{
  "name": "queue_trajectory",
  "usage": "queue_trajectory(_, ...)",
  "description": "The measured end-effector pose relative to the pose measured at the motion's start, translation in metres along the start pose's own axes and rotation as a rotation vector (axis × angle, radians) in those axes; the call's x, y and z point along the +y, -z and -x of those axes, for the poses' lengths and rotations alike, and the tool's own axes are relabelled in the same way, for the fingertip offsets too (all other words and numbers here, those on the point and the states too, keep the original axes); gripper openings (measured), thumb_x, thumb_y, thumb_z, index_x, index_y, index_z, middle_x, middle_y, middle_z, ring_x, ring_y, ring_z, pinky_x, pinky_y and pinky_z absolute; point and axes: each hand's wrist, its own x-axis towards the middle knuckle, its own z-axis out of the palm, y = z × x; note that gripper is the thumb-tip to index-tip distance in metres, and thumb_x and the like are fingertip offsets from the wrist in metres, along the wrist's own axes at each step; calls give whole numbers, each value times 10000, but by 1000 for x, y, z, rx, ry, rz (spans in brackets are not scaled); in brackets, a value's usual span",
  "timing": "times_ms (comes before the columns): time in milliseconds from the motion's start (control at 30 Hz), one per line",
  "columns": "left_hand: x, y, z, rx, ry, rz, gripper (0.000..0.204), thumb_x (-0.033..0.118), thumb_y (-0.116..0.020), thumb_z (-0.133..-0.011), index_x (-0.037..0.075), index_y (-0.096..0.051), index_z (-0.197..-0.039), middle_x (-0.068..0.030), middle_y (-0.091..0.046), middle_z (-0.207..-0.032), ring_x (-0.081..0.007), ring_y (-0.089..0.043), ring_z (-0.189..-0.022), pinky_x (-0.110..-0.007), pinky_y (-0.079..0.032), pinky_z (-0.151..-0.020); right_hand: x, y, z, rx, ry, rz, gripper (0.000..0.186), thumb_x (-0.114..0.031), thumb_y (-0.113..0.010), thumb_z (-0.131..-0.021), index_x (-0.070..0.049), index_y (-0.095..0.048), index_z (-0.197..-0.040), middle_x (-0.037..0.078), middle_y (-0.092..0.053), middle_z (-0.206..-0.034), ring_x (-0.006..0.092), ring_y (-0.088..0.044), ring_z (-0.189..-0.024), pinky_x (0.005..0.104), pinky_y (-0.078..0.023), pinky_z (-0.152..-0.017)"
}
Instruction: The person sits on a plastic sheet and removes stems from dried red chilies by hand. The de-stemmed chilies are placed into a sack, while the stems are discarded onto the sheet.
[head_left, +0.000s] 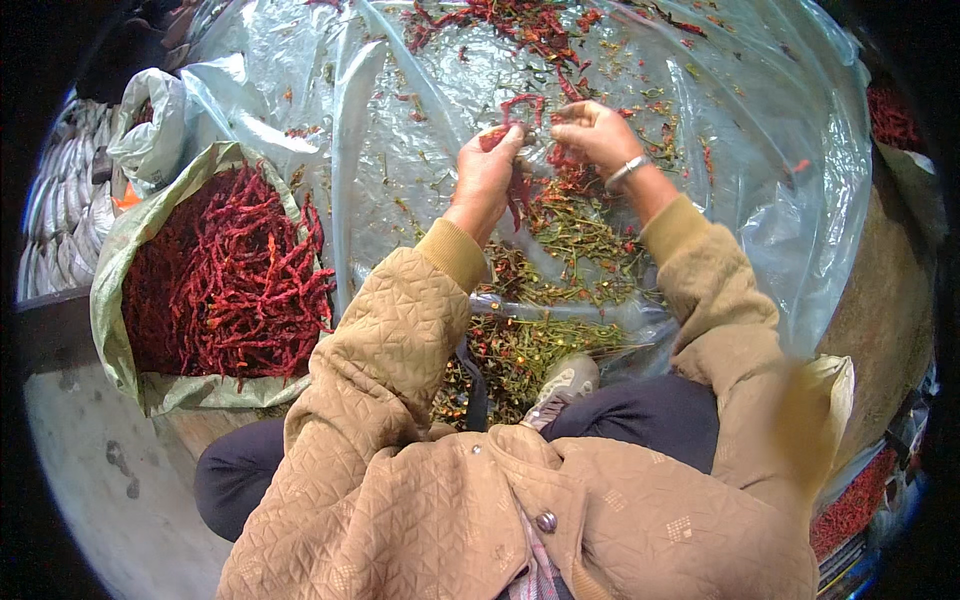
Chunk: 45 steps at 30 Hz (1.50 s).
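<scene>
Above plastic sheeting (810, 240), left hand (484, 178) clasps red chillies (491, 139); right hand's (600, 140) grip is unclear.

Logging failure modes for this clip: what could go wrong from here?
1. The red peppers hanging from the left hand could slip and mix into the green stems below.
2. The open sack, full of dark red pods, sits near the left sleeve; an elbow bump might spill some.

Insp.: jacket (385, 330) lt. brn., geom. pattern; trousers (640, 415) dk. navy; shirt (540, 560) pink check; sacked peppers (240, 280) deep red; held peppers (518, 192) red; sack (112, 290) pale grn.; sheet (785, 190) bluish; stems (540, 350) grn./yel.
</scene>
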Motion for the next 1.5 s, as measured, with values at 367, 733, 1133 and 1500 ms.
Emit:
queue_trajectory(367,23,-28,28,-182,124,-267,145,156,-597,-812,21,-608,-865,-21,-607,-744,-81,-541,-606,-211,-422,-518,0,-7,65,-169,-137,-779,186,-196,-545,-845,-57,-498,-959,53,-565,-814,141,-574,-605,284,-499,-543)
queue_trajectory(733,51,-52,36,-458,17,-1034,154,146,-636,-778,-5,-603,-780,-19,-570,-598,-64,-502,-492,-212,-389,-412,2,8,77,17,102,-448,84,-103,-615,-783,-41,-587,-735,-21,-552,-635,58,-457,-523,208,-369,-459)
queue_trajectory(1133,97,-94,39,-779,-44,-1038,121,136,-584,-808,18,-580,-781,-17,-516,-531,-76,-472,-396,-224,-376,-338,-26,23,89,113,215,-570,125,-118,-586,-802,-26,-587,-717,49,-589,-657,109,-497,-498,243,-388,-470)
queue_trajectory(1500,114,-46,17,-911,138,-891,225,235,-598,-813,34,-571,-714,3,-503,-519,-65,-446,-383,-211,-336,-330,-47,-10,101,63,-7,-664,182,-208,-593,-814,-30,-578,-780,18,-553,-625,89,-486,-512,219,-401,-481)
